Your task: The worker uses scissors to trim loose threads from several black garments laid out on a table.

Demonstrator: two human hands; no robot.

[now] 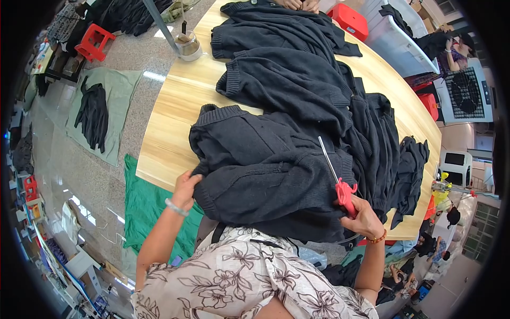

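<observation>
A black knitted sweater (pixel 260 186) lies bunched along the table's near edge, its lower part hanging over toward my lap. At its left end my left hand (pixel 186 187) pinches the ribbed border between thumb and fingers. My right hand (pixel 361 217) is wrapped round a red air blow gun (pixel 345 195) at the sweater's right side. The gun's long thin metal nozzle points up and away over the knit. Just beyond lie more black sweaters (pixel 287 80), heaped one behind another, with ribbed cuffs toward the left.
The wooden table (pixel 164 127) has a curved edge. A glass jar (pixel 188 47) stands at its far left, beside a metal pole (pixel 159 24). Another person's hands (pixel 297 5) rest at the far end. A red stool (pixel 95 42) and a white bin (pixel 398 42) stand around.
</observation>
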